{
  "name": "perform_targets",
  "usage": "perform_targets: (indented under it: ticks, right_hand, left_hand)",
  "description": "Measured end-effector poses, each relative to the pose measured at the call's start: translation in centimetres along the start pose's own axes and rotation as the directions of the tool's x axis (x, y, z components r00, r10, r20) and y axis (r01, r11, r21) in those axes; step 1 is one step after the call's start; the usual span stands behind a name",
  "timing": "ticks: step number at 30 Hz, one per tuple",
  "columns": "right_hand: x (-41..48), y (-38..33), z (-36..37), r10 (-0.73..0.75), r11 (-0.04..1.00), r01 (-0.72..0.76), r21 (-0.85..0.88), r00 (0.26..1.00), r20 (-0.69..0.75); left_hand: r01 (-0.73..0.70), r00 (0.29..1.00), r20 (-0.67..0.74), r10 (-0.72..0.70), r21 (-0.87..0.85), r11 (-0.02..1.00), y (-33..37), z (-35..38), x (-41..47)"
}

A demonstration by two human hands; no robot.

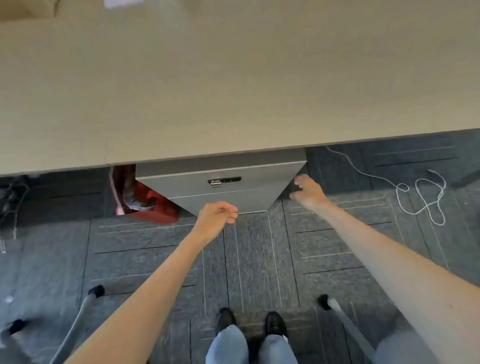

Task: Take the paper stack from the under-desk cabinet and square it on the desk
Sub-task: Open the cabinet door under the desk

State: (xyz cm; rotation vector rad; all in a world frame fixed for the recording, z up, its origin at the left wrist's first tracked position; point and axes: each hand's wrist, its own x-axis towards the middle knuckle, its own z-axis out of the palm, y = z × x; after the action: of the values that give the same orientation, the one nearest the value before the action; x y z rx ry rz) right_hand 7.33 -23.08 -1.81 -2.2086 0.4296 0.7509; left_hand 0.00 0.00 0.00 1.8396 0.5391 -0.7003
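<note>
A grey under-desk cabinet [220,189] with closed drawers and a small metal lock stands beneath the front edge of the beige desk [233,91]. My left hand [217,218] hovers in front of the cabinet's lower drawer, its fingers loosely curled and holding nothing. At the cabinet's right front corner is my right hand [307,193], fingers spread and empty. No paper stack shows; the cabinet's inside is hidden.
A red bag [153,205] sits on the floor left of the cabinet. A white cord [420,197] lies looped on the grey carpet at right. Chair legs [85,311] flank my feet [249,324]. A white paper [122,3] lies at the desk's far edge.
</note>
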Motion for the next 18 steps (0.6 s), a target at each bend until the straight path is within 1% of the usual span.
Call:
perform_targets:
  ticks: [2, 4, 8, 10, 13, 16, 18]
  right_hand:
    - [1.8, 0.3, 0.9, -0.066, 0.997, 0.066, -0.031, 0.998, 0.026]
    - [3.2, 0.7, 1.6, -0.076, 0.997, 0.076, -0.005, 0.997, 0.034]
    - [5.0, 2.3, 2.8, -0.131, 0.991, 0.133, 0.023, 0.989, -0.074]
    - [5.2, 3.0, 3.1, -0.160, 0.987, 0.162, 0.016, 0.982, -0.097]
    - [4.9, 4.3, 3.5, -0.210, 0.977, 0.206, -0.053, 0.974, -0.089]
    - [3.6, 5.7, 3.6, -0.219, 0.968, 0.212, -0.136, 0.975, -0.043]
    - [2.2, 6.7, 3.6, -0.198, 0.968, 0.198, -0.156, 0.980, 0.019]
  left_hand:
    - [-0.015, 0.999, -0.031, 0.015, -0.007, 1.000, -1.4, 0.0, 1.3]
    - [0.002, 0.998, -0.065, -0.003, -0.016, 1.000, -2.8, -0.2, 2.8]
    - [0.037, 0.990, -0.130, -0.047, -0.074, 0.997, -4.9, 0.0, 4.0]
    - [0.069, 0.982, -0.165, -0.090, -0.127, 0.989, -5.7, 0.0, 4.2]
    - [0.121, 0.963, -0.207, -0.175, -0.247, 0.961, -6.1, 0.5, 4.7]
    - [0.211, 0.942, -0.170, -0.290, -0.373, 0.904, -5.0, 1.1, 5.5]
    - [0.223, 0.935, -0.144, -0.325, -0.478, 0.850, -4.5, 1.7, 6.3]
